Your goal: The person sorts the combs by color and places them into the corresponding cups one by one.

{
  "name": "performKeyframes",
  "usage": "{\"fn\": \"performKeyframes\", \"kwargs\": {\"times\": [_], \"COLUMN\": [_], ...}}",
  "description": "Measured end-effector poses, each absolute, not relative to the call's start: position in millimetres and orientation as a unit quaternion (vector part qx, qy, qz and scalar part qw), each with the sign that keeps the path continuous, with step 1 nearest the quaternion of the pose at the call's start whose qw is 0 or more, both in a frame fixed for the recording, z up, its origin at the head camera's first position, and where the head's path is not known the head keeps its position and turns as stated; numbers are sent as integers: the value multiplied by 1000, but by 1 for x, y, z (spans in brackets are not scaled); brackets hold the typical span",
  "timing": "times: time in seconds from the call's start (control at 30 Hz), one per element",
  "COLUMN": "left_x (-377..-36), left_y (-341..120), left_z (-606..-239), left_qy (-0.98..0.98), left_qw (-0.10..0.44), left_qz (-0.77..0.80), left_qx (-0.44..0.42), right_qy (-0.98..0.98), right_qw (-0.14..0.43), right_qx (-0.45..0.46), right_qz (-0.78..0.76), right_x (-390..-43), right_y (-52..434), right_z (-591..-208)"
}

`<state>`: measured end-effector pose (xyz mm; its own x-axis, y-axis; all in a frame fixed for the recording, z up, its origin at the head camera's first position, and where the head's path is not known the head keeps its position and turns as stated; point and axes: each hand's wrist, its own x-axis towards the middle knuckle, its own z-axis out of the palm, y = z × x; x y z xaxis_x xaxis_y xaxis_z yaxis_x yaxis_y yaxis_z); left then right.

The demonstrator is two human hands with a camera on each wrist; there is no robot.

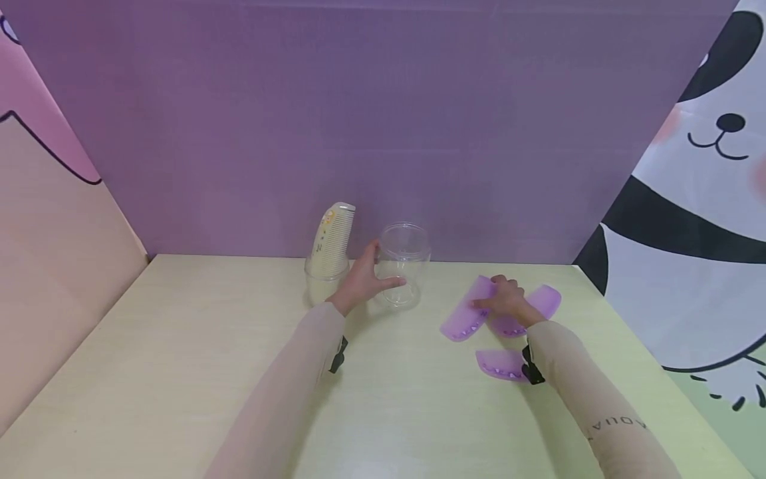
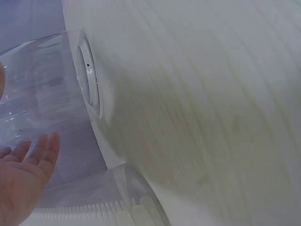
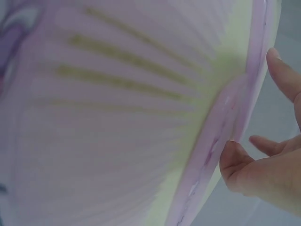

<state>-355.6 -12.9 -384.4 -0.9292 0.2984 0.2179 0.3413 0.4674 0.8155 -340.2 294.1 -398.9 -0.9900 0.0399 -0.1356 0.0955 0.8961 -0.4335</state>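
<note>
Gripping a clear jar, the left hand has a cup just left; the right hand, fingers parted, touches a purple comb.

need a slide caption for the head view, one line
Left hand at a clear jar, right hand at three purple combs, cream comb standing tilted in a clear cup.

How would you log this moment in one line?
left grip: around clear jar; right grip: at leftmost purple comb; cream comb: in container
</note>
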Motion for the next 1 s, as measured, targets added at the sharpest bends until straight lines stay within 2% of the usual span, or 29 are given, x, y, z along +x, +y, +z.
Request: {"fn": "performKeyframes", "kwargs": {"times": [0.67,1.0], "left_x": [-357,-358], "left_y": [-13,-13], "left_z": [-385,-387], "left_qy": [-856,-853], "left_qw": [20,24], "left_qz": [-482,-485], "left_qx": [-184,-192], "right_qy": [974,967], "right_qw": [49,52], "right_qx": [6,31], "right_qz": [-222,-247], "right_x": [-345,-344], "right_y": [284,273], "right_z": [-407,-403]}}
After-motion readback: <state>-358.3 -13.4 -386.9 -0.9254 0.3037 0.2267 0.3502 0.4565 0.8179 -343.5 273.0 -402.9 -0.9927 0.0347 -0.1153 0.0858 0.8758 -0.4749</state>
